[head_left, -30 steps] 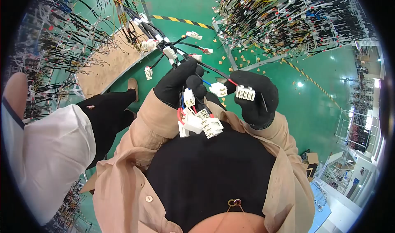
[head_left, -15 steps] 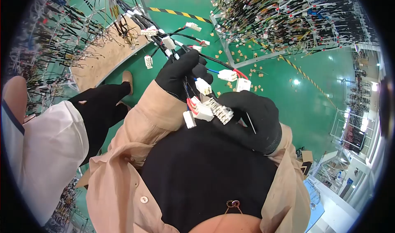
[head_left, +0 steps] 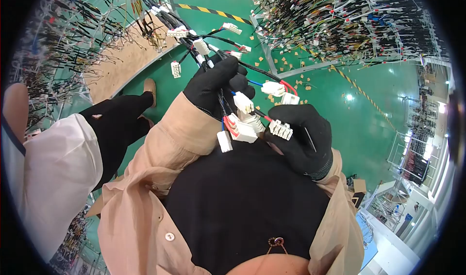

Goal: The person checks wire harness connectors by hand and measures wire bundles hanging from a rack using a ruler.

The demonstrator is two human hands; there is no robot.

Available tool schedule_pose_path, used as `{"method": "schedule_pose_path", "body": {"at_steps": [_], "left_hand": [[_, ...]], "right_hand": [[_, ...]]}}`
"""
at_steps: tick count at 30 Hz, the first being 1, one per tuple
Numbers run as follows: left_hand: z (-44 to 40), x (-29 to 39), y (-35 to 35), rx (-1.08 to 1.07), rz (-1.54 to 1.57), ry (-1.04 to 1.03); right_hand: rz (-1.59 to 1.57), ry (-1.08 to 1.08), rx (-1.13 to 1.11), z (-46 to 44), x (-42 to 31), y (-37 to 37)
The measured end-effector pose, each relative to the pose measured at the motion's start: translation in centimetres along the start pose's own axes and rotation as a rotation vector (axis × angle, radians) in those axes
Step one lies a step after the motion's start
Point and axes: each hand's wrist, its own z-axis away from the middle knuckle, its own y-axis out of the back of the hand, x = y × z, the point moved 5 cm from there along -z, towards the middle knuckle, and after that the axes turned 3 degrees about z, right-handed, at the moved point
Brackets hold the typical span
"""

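My left hand (head_left: pixel 213 83), in a black glove, is closed around a wiring harness (head_left: pixel 167 17) of black-sleeved cables. White plug connectors hang from the harness on both sides of the fist; among them are a block with red wires (head_left: pixel 242 131), a small plug (head_left: pixel 224 141) and a narrow connector (head_left: pixel 243 102). My right hand (head_left: pixel 306 136), also black-gloved, pinches a white multi-pin connector (head_left: pixel 280 129) on a short dark cable. A thin metal rod (head_left: pixel 310 139) shows against the right palm; its ends are hidden. Two more white connectors, one with red wires (head_left: pixel 290 98), hang just above the right hand.
Dense racks of hanging cables (head_left: pixel 340 22) stand at the upper right and upper left. A wooden board (head_left: pixel 114 71) lies at left. Another person in a white garment (head_left: pixel 58 163) stands close on my left. Small scraps (head_left: pixel 301 76) litter the green floor near striped tape (head_left: pixel 213 13).
My right hand has shifted slightly right, and the connector at its fingertips now faces up, apart from the cluster. My left hand keeps its grip on the harness, almost unmoved.
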Motion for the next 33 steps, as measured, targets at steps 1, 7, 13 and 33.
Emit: {"method": "schedule_pose_path", "body": {"at_steps": [1,7,13,33], "left_hand": [[-0.2,0.0,0.1,-0.011,0.003,0.004],[0.1,0.2,-0.6,0.028,-0.068,-0.026],[0.1,0.5,-0.5,0.055,-0.102,0.016],[0.7,0.8,0.2,-0.078,-0.074,0.108]], "right_hand": [[0.033,0.040,0.005,-0.1,-0.2,0.1],[0.087,0.061,0.015,-0.2,-0.1,0.3],[-0.008,-0.019,-0.037,-0.7,0.1,-0.1],[0.037,0.065,-0.287,-6.7,-2.3,1.1]]}}
